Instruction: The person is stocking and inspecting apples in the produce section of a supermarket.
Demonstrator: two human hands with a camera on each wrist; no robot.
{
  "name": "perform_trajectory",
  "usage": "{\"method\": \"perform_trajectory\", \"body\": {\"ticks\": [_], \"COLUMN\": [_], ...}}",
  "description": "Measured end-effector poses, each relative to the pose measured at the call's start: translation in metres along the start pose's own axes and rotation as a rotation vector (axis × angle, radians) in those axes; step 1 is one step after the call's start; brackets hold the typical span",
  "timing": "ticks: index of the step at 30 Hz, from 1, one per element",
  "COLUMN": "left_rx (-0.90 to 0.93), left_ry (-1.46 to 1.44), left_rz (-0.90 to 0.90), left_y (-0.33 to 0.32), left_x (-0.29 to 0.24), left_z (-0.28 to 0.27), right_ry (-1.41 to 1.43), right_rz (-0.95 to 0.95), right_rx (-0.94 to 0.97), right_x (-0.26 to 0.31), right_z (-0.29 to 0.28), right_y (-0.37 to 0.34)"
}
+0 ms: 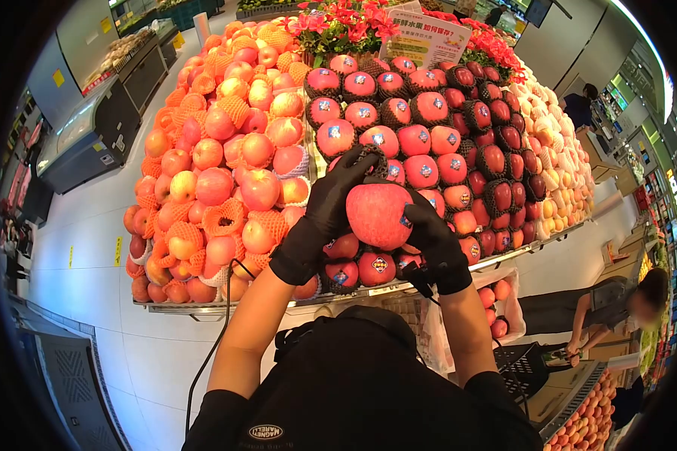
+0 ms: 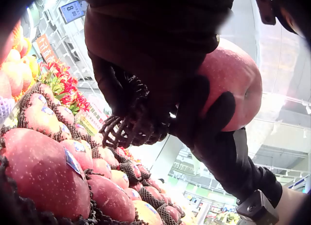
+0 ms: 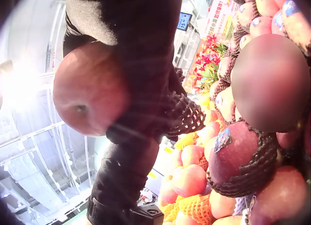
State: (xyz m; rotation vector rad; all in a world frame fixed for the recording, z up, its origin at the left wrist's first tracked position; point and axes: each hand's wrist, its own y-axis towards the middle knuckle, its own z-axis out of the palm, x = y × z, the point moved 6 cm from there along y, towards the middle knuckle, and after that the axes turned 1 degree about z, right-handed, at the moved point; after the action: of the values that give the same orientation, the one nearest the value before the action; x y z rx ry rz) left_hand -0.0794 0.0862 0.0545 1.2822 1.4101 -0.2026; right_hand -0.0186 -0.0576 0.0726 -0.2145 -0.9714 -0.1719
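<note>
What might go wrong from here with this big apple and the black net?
The apple is bare, so if the right hand slips, it might bruise against the piled apples. The black net in the left hand could snag on the fingers or tear.

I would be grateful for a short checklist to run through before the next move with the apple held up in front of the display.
1. Right hand has a grip on the large red apple: ok, fingers wrap round it.
2. Left hand holds the black foam net: ok, it is among the fingers.
3. Held apple is inside a net: not ok, it is bare.
4. Sticker is on the held apple: ok, near the right hand's fingers.
5. Held apple is free of bruises all round: cannot tell, the hands cover part.
</note>
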Motion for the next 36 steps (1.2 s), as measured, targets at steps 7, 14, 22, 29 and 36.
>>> {"method": "perform_trajectory", "body": {"ticks": [7, 14, 22, 29, 36], "left_rx": [-0.026, -0.053, -0.144, -0.06, -0.098], "left_ry": [0.48, 0.501, 0.501, 0.529, 0.046], "left_rz": [0.035, -0.101, -0.08, -0.16, 0.101], "left_y": [-0.013, -0.014, -0.018, -0.019, -0.029], "left_x": [-0.001, 0.009, 0.003, -0.012, 0.001], "left_z": [-0.019, -0.009, -0.005, 0.004, 0.004], "right_ry": [-0.05, 0.057, -0.384, -0.488, -0.615], "right_rz": [-0.05, -0.038, -0.209, -0.276, -0.305], "right_rx": [-0.169, -0.163, -0.175, -0.24, -0.369], "right_x": [-0.001, -0.016, 0.012, -0.005, 0.001], "right_z": [-0.032, -0.043, -0.018, -0.049, -0.054], "right_y": [0.022, 0.042, 0.042, 0.065, 0.053]}}
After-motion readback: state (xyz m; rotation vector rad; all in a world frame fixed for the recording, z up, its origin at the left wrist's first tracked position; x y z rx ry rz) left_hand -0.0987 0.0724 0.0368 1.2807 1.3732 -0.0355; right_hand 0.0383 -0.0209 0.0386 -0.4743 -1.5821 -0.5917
